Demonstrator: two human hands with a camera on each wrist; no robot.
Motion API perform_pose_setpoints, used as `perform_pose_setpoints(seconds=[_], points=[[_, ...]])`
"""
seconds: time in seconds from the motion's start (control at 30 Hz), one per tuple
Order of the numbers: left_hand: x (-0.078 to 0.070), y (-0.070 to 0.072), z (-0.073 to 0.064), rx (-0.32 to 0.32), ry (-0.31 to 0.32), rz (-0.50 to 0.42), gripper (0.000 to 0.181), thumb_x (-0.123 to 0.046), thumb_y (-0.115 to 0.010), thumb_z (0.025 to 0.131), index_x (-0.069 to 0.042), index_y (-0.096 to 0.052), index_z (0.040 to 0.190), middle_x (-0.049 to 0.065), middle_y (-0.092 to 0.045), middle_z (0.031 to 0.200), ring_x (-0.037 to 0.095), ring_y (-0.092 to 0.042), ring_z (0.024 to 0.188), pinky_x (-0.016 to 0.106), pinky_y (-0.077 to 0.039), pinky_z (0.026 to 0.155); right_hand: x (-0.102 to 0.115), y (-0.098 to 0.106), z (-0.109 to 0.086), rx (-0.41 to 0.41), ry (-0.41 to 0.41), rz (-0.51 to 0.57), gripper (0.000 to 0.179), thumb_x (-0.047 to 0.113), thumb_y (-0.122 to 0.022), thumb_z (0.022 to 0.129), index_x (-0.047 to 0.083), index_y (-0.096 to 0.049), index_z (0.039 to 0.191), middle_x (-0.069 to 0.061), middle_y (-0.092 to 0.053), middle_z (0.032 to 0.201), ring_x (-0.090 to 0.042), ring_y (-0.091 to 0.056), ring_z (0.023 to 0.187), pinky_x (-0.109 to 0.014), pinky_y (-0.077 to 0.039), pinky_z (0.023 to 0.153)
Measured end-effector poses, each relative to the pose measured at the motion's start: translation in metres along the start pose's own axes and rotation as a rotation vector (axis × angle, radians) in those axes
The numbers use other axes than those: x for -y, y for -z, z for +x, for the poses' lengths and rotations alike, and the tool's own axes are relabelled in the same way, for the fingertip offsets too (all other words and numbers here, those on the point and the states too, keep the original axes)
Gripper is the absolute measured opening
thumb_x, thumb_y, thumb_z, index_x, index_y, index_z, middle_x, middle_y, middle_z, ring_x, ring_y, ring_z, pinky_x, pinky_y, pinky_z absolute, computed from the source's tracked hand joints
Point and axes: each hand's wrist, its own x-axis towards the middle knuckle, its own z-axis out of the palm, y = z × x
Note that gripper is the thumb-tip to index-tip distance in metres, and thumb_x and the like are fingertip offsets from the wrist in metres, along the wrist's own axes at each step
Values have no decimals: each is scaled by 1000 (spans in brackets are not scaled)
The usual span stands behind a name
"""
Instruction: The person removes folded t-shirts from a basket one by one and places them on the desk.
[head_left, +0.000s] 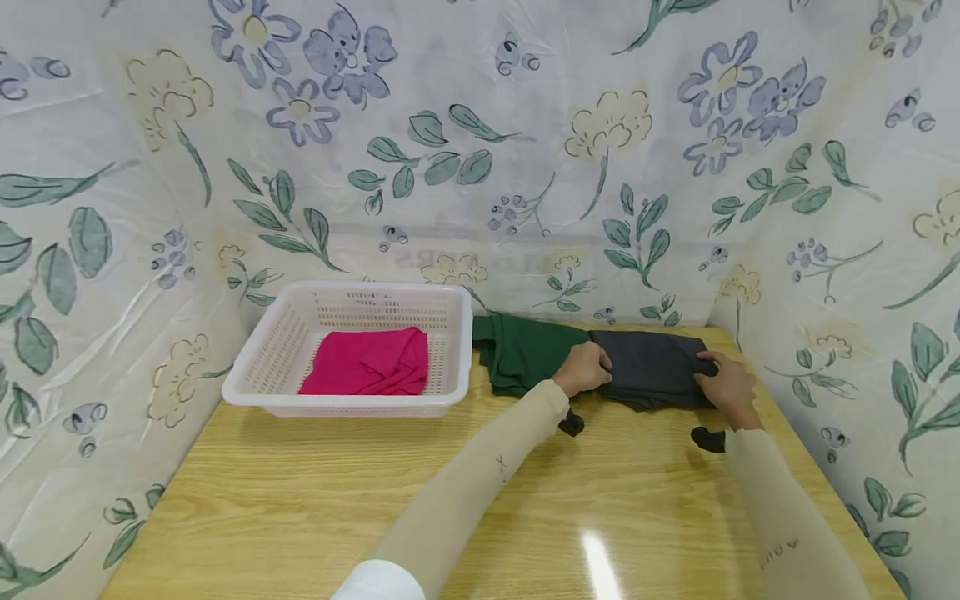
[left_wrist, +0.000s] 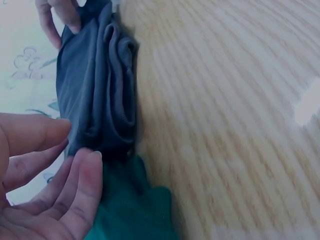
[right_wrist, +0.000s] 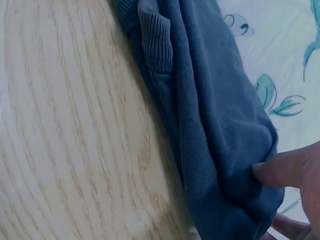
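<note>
Wood-grain table [head_left: 300,483], floral backdrop [head_left: 442,75]. Grey folded garment [head_left: 649,371] at table's one o'clock; green garment [head_left: 528,348] adjoining at nine o'clock. Left hand [head_left: 587,370]: fingers parted, at grey's nine-o'clock end. Right hand [head_left: 729,388]: pinching its three-o'clock end.

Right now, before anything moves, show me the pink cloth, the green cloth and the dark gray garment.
Pink cloth [head_left: 363,364]: head view, on the middle of its upper surface.
Green cloth [head_left: 528,348]: head view, on its uncovered upper face.
Dark gray garment [head_left: 649,367]: head view, on its folded top.
</note>
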Motion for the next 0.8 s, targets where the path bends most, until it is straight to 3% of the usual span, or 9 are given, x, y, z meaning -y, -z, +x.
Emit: perform_pose_setpoints(seconds=[0.17, 0.4, 0.6, 0.8], points=[[2, 7, -5, 40, -9, -49, 17, -4, -66, 101, 2, -72, 116, 9, -70, 95, 29, -71, 85, 31, -56, 67, 3, -2, -1, -85, -7, -21, 49, 17, -52, 104, 1, -47, 150, -40, -31, 152, -69, -22, 135, -84, -23, 99], [-1, 26, -8, 72, -74, -49, 19, -6, -61, 104, 3, -71, 117, 10, -71, 98, 30, -71, 90, 40, -60, 76, 24, -6, -1, -185, 151, 23, 43, 9, -54, 103, -5, -52, 143, -38, -46, 144, -58, -39, 132, -75, -28, 105], [-3, 44, -11, 77, -121, -58, 23, -8, -59, 105, 5, -69, 121, 22, -71, 101, 36, -70, 89, 44, -59, 76, 52, -9, -5, -160, 275, 60, 42, 9, -56, 103, -6, -53, 142, -36, -51, 141, -53, -47, 128, -69, -33, 107], [-7, 61, -21, 101, -154, -67, 26, -7, -57, 106, 6, -67, 126, 22, -70, 90, 40, -68, 87, 45, -58, 76, 73, -17, -12, -92, 318, 144, 43, 12, -54, 106, -2, -50, 147, -32, -51, 143, -51, -54, 123, -63, -47, 95]])
